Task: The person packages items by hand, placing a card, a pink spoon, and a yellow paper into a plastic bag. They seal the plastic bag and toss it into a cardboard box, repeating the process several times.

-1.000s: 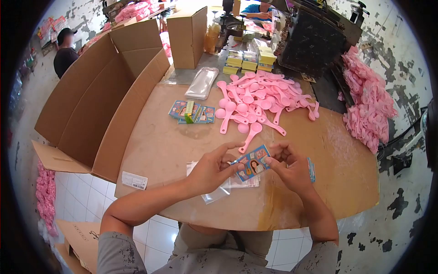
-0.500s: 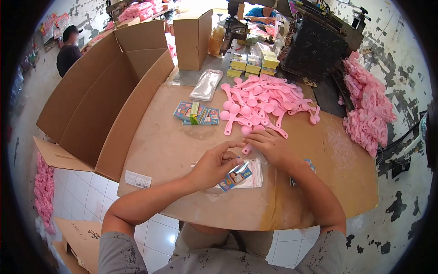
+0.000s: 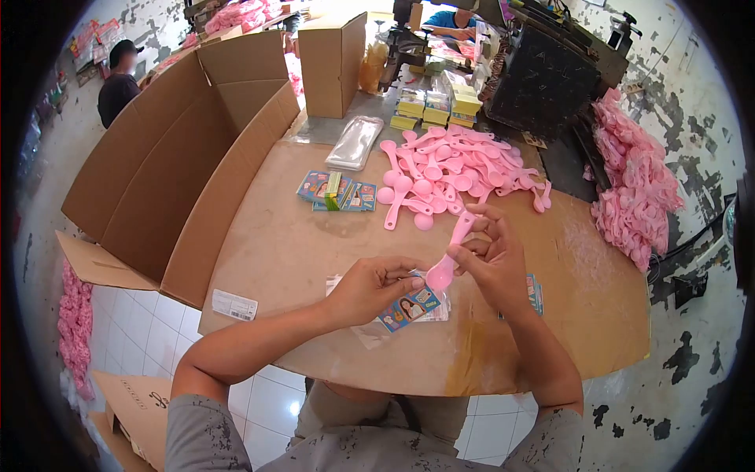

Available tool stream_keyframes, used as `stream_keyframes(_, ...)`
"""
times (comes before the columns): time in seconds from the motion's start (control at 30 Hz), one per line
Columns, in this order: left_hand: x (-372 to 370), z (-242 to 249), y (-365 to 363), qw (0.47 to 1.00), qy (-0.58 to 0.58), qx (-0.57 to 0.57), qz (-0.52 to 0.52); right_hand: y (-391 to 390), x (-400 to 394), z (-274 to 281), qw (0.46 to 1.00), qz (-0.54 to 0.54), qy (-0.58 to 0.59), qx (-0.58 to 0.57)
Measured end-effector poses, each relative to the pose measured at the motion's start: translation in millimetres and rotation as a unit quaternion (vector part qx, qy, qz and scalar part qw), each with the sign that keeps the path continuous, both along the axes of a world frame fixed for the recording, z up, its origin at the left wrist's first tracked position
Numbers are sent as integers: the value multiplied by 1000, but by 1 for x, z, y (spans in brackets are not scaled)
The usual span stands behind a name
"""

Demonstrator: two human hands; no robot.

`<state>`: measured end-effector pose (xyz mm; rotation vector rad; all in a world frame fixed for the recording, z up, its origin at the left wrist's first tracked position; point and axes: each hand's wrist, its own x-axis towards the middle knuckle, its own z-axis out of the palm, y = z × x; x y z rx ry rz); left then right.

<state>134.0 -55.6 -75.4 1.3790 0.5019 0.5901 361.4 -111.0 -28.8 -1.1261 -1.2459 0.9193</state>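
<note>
Between its thumb and fingers, my left hand [image 3: 373, 289] pinches the top of a clear bag with a blue printed card [image 3: 409, 310] in it. My right hand [image 3: 494, 256] holds a pink spoon [image 3: 452, 256] by its handle, with the bowl pointing down at the bag's upper right corner. Under the bag lie more clear bags [image 3: 370, 334], partly covered. Beyond my hands is a pile of pink spoons [image 3: 460, 169]. Another stack of blue cards [image 3: 535, 294] sits partly hidden behind my right wrist.
Banded cards [image 3: 336, 192] and clear bags [image 3: 355, 143] lie back left of centre. A large open carton [image 3: 181, 173] stands at the left. Card stacks [image 3: 436, 108], a black machine [image 3: 541, 75] and pink bundles [image 3: 635, 181] are farther back. Two people [image 3: 119, 85] [image 3: 452, 25] are in the background.
My right hand has lifted a pink spoon from the near edge of the pile and brought it right and toward me, beside the bag. My left hand still holds the bag.
</note>
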Motion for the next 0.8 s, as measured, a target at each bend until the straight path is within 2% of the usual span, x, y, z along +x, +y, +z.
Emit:
stream_keyframes(0.27,1,-3,-1,999,30,12,20,-10,-23,-18,996,-53,28,69)
stream_keyframes(0.33,-3,7,-1,997,73,17,25,-12,-22,-37,999,-10,10,52)
stream_keyframes(0.37,-3,6,0,998,54,11,31,-11,-20,-45,999,13,1,45)
stream_keyframes(0.43,-3,4,2,999,16,0,45,-7,4,-48,980,110,-134,96)
stream_keyframes(0.5,-3,5,4,999,-2,-25,35,-3,7,-36,977,140,-122,102)
stream_keyframes(0.57,-4,4,4,998,-19,-52,6,-6,-6,-2,992,101,38,62)
stream_keyframes(0.6,-5,4,4,997,-26,-66,-18,-7,-7,8,986,126,-63,86)
stream_keyframes(0.67,-8,5,7,995,-29,-75,-61,-8,-4,23,941,170,-259,135)
stream_keyframes(0.73,-11,5,8,993,-18,-70,-97,-7,1,35,925,213,-261,177)
stream_keyframes(0.77,-10,5,7,997,-43,-3,-62,-6,0,43,916,234,-261,197)
stream_keyframes(0.8,-6,5,3,995,-68,63,-27,-10,-2,56,892,199,-344,216)
